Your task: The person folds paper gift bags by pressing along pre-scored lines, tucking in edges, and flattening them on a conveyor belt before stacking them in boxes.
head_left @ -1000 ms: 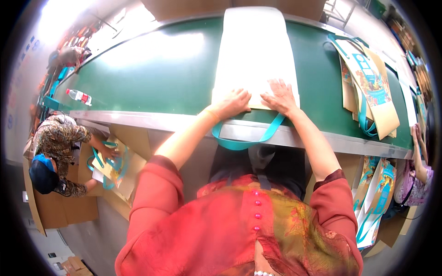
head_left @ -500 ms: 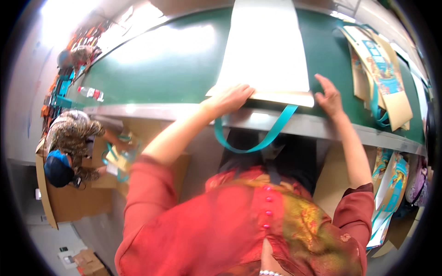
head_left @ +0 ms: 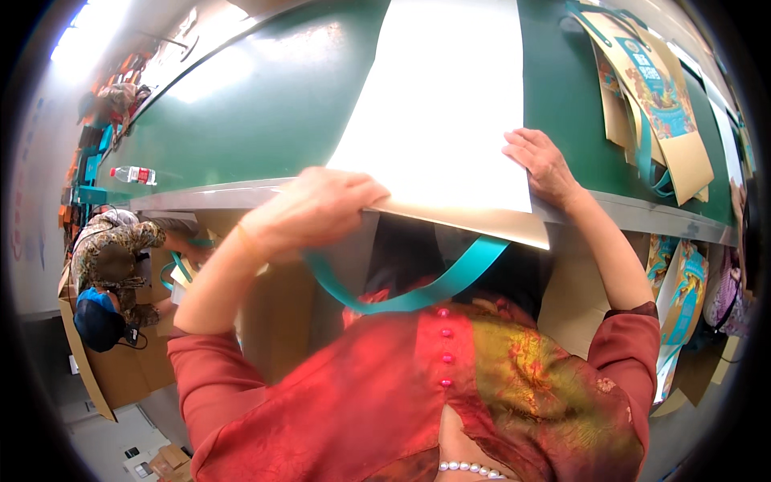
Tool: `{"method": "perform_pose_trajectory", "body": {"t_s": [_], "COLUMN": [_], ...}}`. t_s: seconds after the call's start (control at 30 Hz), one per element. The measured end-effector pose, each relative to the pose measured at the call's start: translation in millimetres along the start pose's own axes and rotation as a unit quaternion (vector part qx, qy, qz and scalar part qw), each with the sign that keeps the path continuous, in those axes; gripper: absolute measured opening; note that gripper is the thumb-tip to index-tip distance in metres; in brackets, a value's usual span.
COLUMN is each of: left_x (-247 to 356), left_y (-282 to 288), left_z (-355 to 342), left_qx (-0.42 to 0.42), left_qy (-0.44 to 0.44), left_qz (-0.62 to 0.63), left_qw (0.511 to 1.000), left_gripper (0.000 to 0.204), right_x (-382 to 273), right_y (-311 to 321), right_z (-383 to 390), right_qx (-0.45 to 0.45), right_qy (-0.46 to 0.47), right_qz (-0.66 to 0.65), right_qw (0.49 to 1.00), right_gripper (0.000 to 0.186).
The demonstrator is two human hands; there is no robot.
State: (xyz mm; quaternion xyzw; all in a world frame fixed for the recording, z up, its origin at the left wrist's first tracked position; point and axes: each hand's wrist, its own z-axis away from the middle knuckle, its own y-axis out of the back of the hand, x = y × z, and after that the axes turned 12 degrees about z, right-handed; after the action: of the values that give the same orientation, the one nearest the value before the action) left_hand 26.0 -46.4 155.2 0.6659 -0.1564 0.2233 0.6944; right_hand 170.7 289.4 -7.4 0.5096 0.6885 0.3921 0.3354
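Left hand (head_left: 321,210) closed on the white paper bag's (head_left: 438,104) near edge (teal handle (head_left: 418,293) hanging below); right hand (head_left: 544,165) flat, open, pressing it to the green tabletop (head_left: 257,120).

a single head-worn fisheye view looks steeply down from above the person's chest, facing forward over the green table (head_left: 265,120). it sits close to the red blouse (head_left: 418,394) and forearms; straight edges bow near the dark round rim.
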Motion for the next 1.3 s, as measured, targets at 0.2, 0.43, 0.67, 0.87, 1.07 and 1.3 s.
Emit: {"method": "perform_pose_trajectory", "body": {"t_s": [0.2,0.43,0.67,0.87,1.07,1.3], "left_x": [-31,-102,-186,-285,-204,-183], "left_y": [72,134,90,32,-49,-61], "left_z": [-57,-203,-310,-200,-97,-116], "left_qx": [-0.005,-0.054,0.071,0.528,0.355,0.346], "left_qy": [0.084,0.157,0.143,0.141,0.265,0.346], "left_qz": [0.079,0.069,0.253,0.399,0.469,0.125], "left_qw": [0.993,0.984,0.954,0.736,0.764,0.863], "left_gripper": [0.033,0.034,0.035,0.036,0.042,0.054], "right_x": [-11,1,24,33,39,43], "right_y": [2,1,-4,-8,-11,-16], "right_z": [-3,-31,-51,-69,-76,-80], "right_qx": [-0.028,-0.065,-0.109,-0.148,-0.178,-0.172], "right_qy": [-0.184,-0.416,-0.523,-0.56,-0.576,-0.579], "right_qz": [-0.243,-0.437,-0.366,-0.373,-0.339,-0.245], "right_qw": [0.952,0.795,0.762,0.725,0.723,0.759], "right_gripper": [0.011,0.026,0.034,0.036,0.036,0.04]}}
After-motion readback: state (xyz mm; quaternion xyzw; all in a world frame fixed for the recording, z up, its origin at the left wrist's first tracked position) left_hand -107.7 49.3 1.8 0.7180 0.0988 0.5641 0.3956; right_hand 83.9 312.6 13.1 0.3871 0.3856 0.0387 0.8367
